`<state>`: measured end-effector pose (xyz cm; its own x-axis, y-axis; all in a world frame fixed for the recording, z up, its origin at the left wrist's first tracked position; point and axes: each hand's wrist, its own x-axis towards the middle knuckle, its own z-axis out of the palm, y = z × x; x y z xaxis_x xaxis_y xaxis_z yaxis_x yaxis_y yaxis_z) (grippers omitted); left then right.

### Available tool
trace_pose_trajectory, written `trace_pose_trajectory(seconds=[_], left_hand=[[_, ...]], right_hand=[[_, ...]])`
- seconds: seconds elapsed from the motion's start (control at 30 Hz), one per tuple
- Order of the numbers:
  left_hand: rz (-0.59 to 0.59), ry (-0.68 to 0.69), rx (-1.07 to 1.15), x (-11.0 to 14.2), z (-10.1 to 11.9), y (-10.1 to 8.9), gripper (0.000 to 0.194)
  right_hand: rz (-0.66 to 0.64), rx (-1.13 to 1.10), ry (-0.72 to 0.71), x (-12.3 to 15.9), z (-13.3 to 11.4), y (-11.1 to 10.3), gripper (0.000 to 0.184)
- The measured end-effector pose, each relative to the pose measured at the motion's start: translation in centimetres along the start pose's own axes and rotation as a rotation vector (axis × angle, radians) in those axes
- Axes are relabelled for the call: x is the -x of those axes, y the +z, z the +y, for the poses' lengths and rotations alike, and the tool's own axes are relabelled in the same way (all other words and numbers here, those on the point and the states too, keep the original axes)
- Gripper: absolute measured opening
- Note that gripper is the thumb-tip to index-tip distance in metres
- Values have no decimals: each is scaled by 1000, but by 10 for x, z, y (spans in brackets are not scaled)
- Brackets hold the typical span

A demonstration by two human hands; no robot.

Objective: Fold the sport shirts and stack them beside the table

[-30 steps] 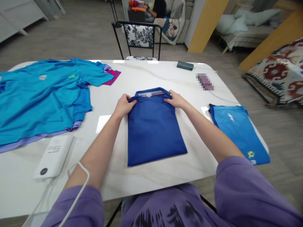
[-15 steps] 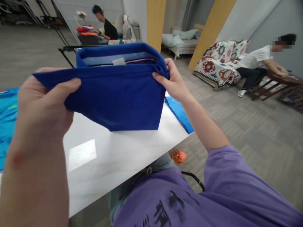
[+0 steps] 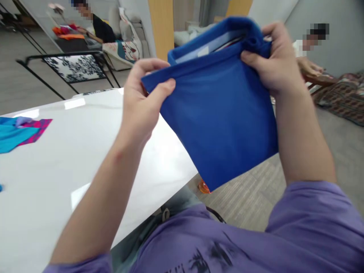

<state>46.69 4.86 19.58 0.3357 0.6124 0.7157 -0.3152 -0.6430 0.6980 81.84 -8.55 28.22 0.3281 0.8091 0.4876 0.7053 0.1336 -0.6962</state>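
Observation:
A folded blue garment (image 3: 222, 113) hangs in the air between my hands, over the right end of the table. Its upper edge gapes, showing a lighter blue inside, a white label and a thin striped line. My left hand (image 3: 145, 94) pinches the near layer at its upper left corner, thumb in front and fingers behind. At the upper right, my right hand (image 3: 275, 60) grips the bunched edge with the thumb on the near side. The lower edge slants, with its left corner lowest.
On the white table (image 3: 57, 167) lie turquoise and pink cloths (image 3: 25, 132), far left. Behind it stands a black-framed chair (image 3: 75, 68). A person (image 3: 99, 28) sits at the back left, another (image 3: 309, 49) at the right. Something orange (image 3: 203, 186) is beyond the table's near edge.
Both hands have carried the blue garment rightward, and it now tilts up at the right. My left hand has moved closer to my right. The view has turned left.

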Motion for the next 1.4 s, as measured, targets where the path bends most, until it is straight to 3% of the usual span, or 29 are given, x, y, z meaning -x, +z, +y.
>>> trace_pose_trajectory(seconds=[0.07, 0.17, 0.23, 0.3, 0.43, 0.53, 0.7, 0.8, 0.9, 1.0, 1.07, 1.23, 1.4], left_hand=[[34, -161, -29, 3, -65, 17, 49], [77, -416, -199, 23, -151, 30, 40], [66, -530, -429, 44, -183, 36, 47], [-39, -519, -628, 67, -191, 40, 55], [-349, -369, -735, 105, -163, 27, 58], [-424, -365, -783, 124, -128, -10, 60], [-351, -525, -946, 156, -57, -113, 57], [-217, -648, -1091, 186, -19, -191, 57], [-44, -798, -1268, 227, 16, -269, 54], [121, -922, -1403, 268, 45, -336, 45], [214, -970, -1442, 288, 58, -373, 40], [421, -1079, -1505, 307, 59, -449, 43], [540, -1160, -1505, 313, 38, -499, 46]], right_hand=[[-14, 162, 2, -21, 60, 26, 56], [-97, 316, 118, -37, 140, 84, 69], [-126, 439, 188, -29, 175, 122, 76], [-184, 519, 176, -7, 191, 151, 75], [-385, 555, 85, 52, 191, 183, 71], [-485, 617, 58, 87, 187, 193, 76], [-472, 657, -33, 100, 197, 195, 94], [-268, 601, -121, 80, 197, 215, 95], [-303, 554, -172, 61, 161, 260, 83], [-434, 489, -286, 55, 92, 326, 56], [-575, 430, -364, 58, 41, 379, 51], [-904, 336, -536, 80, -70, 517, 51], [-1068, 248, -627, 99, -150, 634, 42]])
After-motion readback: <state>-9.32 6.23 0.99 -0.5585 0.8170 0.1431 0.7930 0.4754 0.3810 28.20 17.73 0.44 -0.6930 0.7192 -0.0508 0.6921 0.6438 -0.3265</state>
